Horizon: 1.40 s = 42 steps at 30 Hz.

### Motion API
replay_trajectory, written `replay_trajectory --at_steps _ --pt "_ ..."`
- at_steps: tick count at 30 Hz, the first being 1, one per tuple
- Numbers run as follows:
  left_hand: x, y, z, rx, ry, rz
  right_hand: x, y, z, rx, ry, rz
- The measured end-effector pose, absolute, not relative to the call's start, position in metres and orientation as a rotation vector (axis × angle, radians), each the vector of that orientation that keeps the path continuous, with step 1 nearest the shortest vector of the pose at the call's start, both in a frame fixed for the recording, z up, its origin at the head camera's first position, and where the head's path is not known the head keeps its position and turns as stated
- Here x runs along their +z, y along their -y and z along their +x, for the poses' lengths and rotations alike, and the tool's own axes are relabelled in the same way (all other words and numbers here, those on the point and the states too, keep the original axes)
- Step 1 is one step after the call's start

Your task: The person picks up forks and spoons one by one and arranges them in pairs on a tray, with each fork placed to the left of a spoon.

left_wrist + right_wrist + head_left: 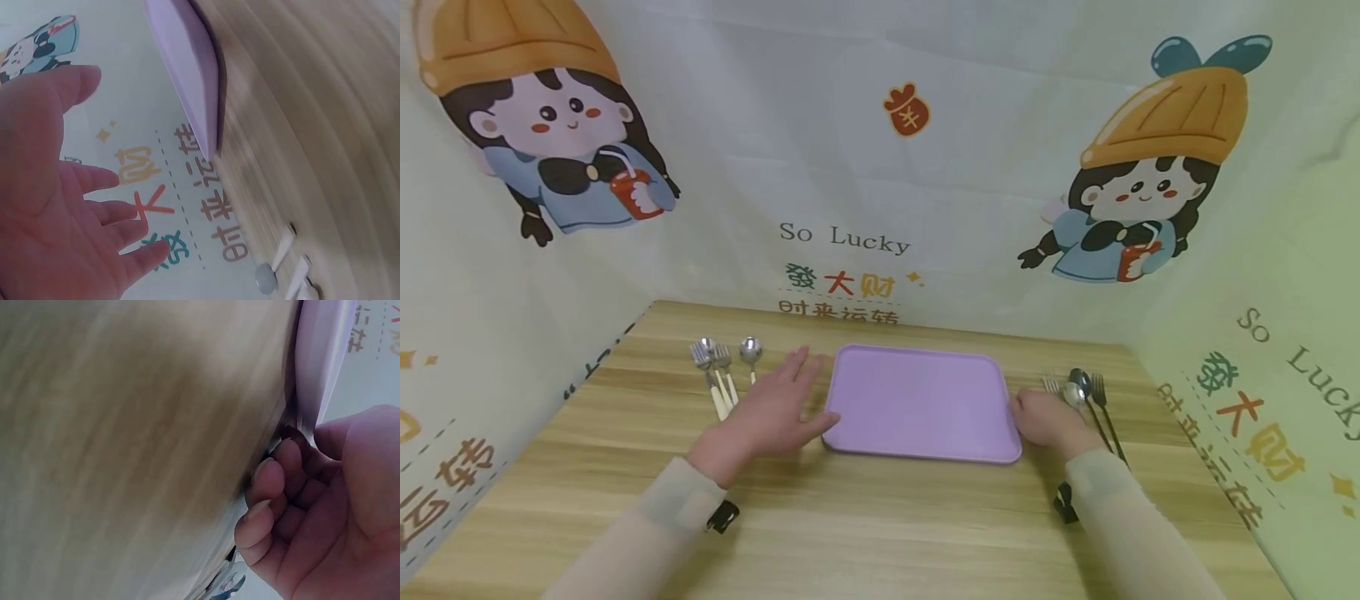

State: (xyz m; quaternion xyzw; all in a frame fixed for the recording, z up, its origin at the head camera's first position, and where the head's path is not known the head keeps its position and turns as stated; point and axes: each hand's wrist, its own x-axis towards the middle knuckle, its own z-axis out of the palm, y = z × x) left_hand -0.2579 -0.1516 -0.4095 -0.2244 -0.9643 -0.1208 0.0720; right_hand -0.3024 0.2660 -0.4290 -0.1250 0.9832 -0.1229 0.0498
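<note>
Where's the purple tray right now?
In the head view, the purple tray is on the wooden table, just right of the middle, between the left hand and the right hand, which pinches its right edge.

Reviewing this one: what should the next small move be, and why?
Probably the person's left grip should close on the near side of the flat, purple, rectangular tray. The left wrist view shows it open and apart from the tray, while the right grip pinches the opposite edge. Holding both sides would likely keep the tray steadier.
</note>
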Motion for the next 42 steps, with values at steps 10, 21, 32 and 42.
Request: replay_trajectory --at_steps 10,21,32,42 --pt "-0.407 0.179 -0.260 -0.476 2.897 -0.547 -0.430 -0.268 -0.301 -0.437 -2.935 -0.395" --pt "-0.392 0.246 -0.271 -0.744 2.861 -0.255 -0.429 -0.264 -0.305 -0.432 -2.857 -0.384" --pt "-0.398 0.279 -0.278 -0.742 3.018 -0.026 -0.427 -0.267 -0.308 -0.438 -2.809 -0.350" --pt "-0.419 0.277 -0.282 -0.876 3.178 0.079 -0.426 -0.263 -0.306 -0.475 -2.820 -0.322"
